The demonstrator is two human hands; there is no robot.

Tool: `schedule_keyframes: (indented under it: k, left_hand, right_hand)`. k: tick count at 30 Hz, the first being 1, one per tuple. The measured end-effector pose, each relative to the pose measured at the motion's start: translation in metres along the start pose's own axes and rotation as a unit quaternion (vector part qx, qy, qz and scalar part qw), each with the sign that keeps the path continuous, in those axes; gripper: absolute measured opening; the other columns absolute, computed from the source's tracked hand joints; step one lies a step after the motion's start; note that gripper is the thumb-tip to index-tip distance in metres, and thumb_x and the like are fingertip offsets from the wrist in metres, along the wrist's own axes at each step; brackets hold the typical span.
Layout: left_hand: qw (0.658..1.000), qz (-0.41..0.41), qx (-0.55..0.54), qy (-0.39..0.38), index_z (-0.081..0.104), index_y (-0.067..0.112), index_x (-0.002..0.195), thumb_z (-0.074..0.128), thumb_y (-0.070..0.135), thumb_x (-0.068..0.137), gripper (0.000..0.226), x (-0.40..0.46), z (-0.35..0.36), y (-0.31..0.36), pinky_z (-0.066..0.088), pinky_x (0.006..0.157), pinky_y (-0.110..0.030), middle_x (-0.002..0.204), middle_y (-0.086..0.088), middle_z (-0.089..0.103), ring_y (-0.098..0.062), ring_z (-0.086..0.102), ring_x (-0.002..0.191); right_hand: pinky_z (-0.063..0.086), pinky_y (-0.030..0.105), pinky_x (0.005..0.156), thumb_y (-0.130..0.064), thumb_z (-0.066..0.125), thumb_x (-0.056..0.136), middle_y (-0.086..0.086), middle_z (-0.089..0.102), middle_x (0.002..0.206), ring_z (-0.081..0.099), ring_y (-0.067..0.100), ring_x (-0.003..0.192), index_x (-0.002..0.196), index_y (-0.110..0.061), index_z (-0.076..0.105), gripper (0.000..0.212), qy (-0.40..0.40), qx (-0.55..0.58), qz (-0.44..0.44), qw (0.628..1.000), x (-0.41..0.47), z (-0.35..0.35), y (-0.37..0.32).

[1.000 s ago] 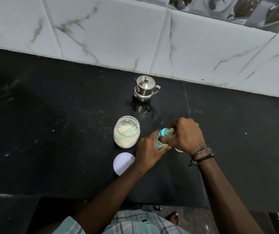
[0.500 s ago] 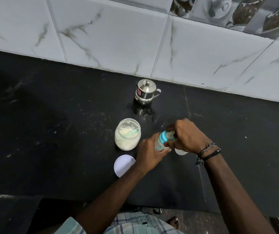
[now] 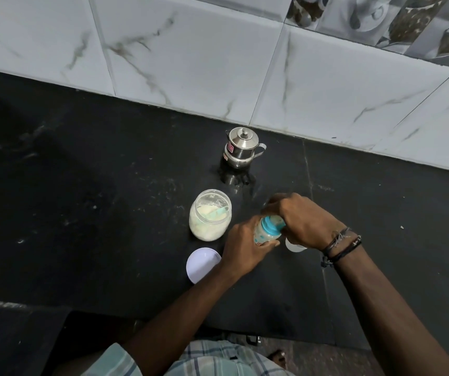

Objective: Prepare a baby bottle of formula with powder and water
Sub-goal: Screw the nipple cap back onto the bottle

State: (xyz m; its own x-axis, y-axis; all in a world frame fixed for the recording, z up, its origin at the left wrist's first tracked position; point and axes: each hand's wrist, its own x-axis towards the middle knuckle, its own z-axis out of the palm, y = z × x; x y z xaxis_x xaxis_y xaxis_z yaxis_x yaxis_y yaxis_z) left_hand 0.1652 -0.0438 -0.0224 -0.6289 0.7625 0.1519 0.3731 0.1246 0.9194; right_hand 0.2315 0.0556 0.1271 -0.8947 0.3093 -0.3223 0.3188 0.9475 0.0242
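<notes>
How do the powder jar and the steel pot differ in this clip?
The powder jar is clear, so its pale powder and a teal scoop show; the steel pot is shiny metal and hides its contents. The jar stands open, its white lid lying on the counter nearby; the pot has its knobbed lid on. The jar sits nearer the person. Both stand upright, untouched.

We see two bare forearms, the right hand (image 3: 303, 221) wearing dark cord bracelets (image 3: 341, 244) with frayed thread at the wrist just behind it, the left hand (image 3: 245, 252) unadorned, its arm ending in a pale teal short sleeve (image 3: 109, 360) beside a plaid garment (image 3: 217, 358) of blue-grey checks
</notes>
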Motion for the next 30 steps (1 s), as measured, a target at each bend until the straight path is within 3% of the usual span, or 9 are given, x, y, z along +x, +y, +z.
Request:
schedule_keyframes:
  k: [2, 5, 9, 11, 15, 20, 25, 30]
  left_hand:
    - [1.0, 0.004, 0.001, -0.004, 0.066, 0.013, 0.121, 0.088, 0.03, 0.071, 0.057, -0.0004, -0.0002, 0.001, 0.054, 0.091, -0.029, 0.112, -0.003, 0.074, -0.017, 0.07, 0.102]
    - [1.0, 0.011, 0.003, -0.01, 0.064, 0.012, 0.124, 0.087, 0.031, 0.074, 0.059, -0.0001, -0.0007, 0.0018, 0.054, 0.091, -0.027, 0.114, -0.004, 0.073, -0.017, 0.069, 0.103]
    - [1.0, -0.007, -0.006, -0.023, 0.064, 0.015, 0.125, 0.087, 0.032, 0.073, 0.059, 0.0, -0.0019, 0.0026, 0.056, 0.088, -0.035, 0.109, -0.001, 0.074, -0.017, 0.07, 0.098]
    - [1.0, -0.006, -0.004, -0.022, 0.064, 0.015, 0.123, 0.087, 0.032, 0.073, 0.058, -0.0002, -0.0021, 0.0027, 0.055, 0.087, -0.034, 0.108, -0.001, 0.074, -0.017, 0.07, 0.097]
    - [1.0, -0.007, -0.006, -0.024, 0.063, 0.014, 0.127, 0.087, 0.031, 0.074, 0.06, -0.0004, -0.0021, 0.0025, 0.054, 0.093, -0.031, 0.115, -0.002, 0.073, -0.016, 0.069, 0.104]
    - [1.0, -0.006, -0.002, -0.026, 0.061, 0.013, 0.129, 0.086, 0.031, 0.076, 0.062, -0.0003, -0.0008, 0.0004, 0.05, 0.099, -0.026, 0.121, -0.005, 0.07, -0.017, 0.066, 0.11]
    - [1.0, -0.001, 0.002, -0.01, 0.064, 0.016, 0.123, 0.088, 0.032, 0.072, 0.059, -0.0006, 0.0002, -0.0009, 0.044, 0.088, -0.011, 0.114, 0.0, 0.073, -0.012, 0.067, 0.103]
    - [1.0, 0.004, 0.002, -0.009, 0.064, 0.018, 0.123, 0.088, 0.035, 0.071, 0.06, 0.0007, 0.0011, -0.0032, 0.053, 0.09, -0.024, 0.114, 0.0, 0.073, -0.014, 0.068, 0.102]
  right_hand:
    - [0.053, 0.034, 0.09, -0.017, 0.07, 0.083, 0.002, 0.053, 0.127, 0.06, 0.021, 0.111, 0.126, -0.018, 0.06, 0.045, 0.004, 0.004, 0.001, 1.0, -0.0018, 0.0007, -0.001]
    - [0.055, 0.034, 0.084, -0.037, 0.079, 0.077, 0.002, 0.052, 0.124, 0.06, 0.022, 0.107, 0.137, -0.027, 0.049, 0.068, 0.001, 0.01, 0.045, 0.999, -0.0042, 0.0018, 0.0019]
    - [0.056, 0.037, 0.079, -0.054, 0.069, 0.081, 0.004, 0.066, 0.114, 0.066, 0.024, 0.101, 0.123, -0.024, 0.062, 0.053, 0.028, 0.017, 0.087, 0.996, -0.0013, 0.0082, 0.0017]
    - [0.056, 0.038, 0.079, -0.05, 0.069, 0.083, 0.005, 0.068, 0.111, 0.066, 0.025, 0.098, 0.116, -0.019, 0.065, 0.045, 0.03, 0.03, 0.081, 0.996, 0.0001, 0.0092, 0.0001]
    - [0.054, 0.036, 0.088, -0.037, 0.073, 0.082, 0.003, 0.064, 0.121, 0.063, 0.022, 0.107, 0.123, -0.017, 0.063, 0.047, 0.019, 0.03, 0.047, 0.998, -0.0001, 0.005, -0.0001]
    - [0.053, 0.032, 0.089, -0.025, 0.074, 0.081, 0.0, 0.059, 0.121, 0.063, 0.019, 0.106, 0.12, -0.017, 0.064, 0.042, 0.016, 0.026, 0.025, 0.999, -0.0015, 0.0025, -0.0011]
    - [0.053, 0.034, 0.091, -0.017, 0.073, 0.081, 0.0, 0.058, 0.122, 0.062, 0.02, 0.107, 0.121, -0.016, 0.064, 0.041, 0.014, 0.043, 0.009, 0.999, -0.0041, 0.0014, -0.0015]
    - [0.054, 0.034, 0.089, -0.022, 0.075, 0.079, -0.001, 0.061, 0.119, 0.063, 0.019, 0.105, 0.119, -0.016, 0.066, 0.042, 0.019, 0.053, 0.006, 0.998, -0.0031, 0.0023, 0.002]
